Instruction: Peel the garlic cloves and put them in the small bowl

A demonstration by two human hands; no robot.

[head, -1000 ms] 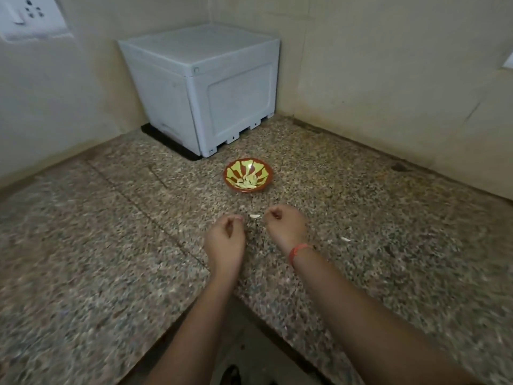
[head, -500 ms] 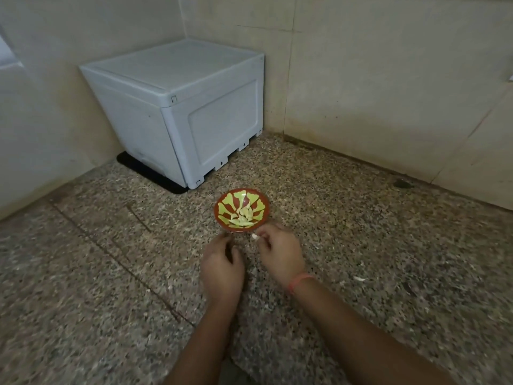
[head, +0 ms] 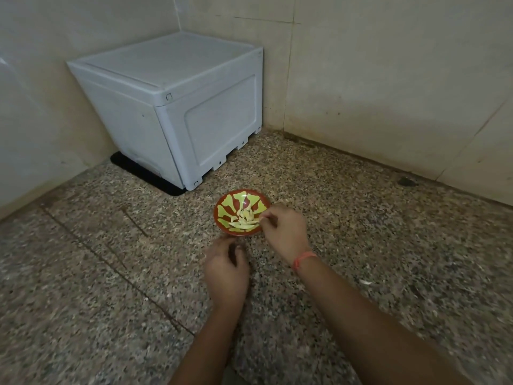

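Small bowl [head: 218,207]: a red bowl with a yellow-green pattern was seen standing on the speckled stone counter [head: 111,287], in front of the near corner of a grey plastic box [head: 177,107] and apart from it.
Garlic cloves [head: 244,220]: several pale peeled cloves were gathered in the bottom of the bowl, lying over each other; an exact count could not be made.
Right hand [head: 287,232]: it was held at the right rim of the bowl, back of the hand up. The fingers were curled, and the thumb and forefinger tips were brought together just over the rim, beside the cloves. Whether a clove was pinched between them could not be told.
Left hand [head: 226,270]: it was held low over the counter, just on the near side of the bowl, and no contact with the bowl could be seen. The fingers were curled inward toward the thumb; whether something was held inside could not be told.
Wrist thread [head: 304,258]: 1 orange thread was worn on the right wrist.
Peel scrap [head: 366,282]: 1 small pale piece was seen lying on the counter to the right of the right forearm, well apart from the bowl.
Box place: the grey plastic box was set in the corner of the tiled walls [head: 388,79], on a black mat [head: 144,173] whose edge was shown at its left side.
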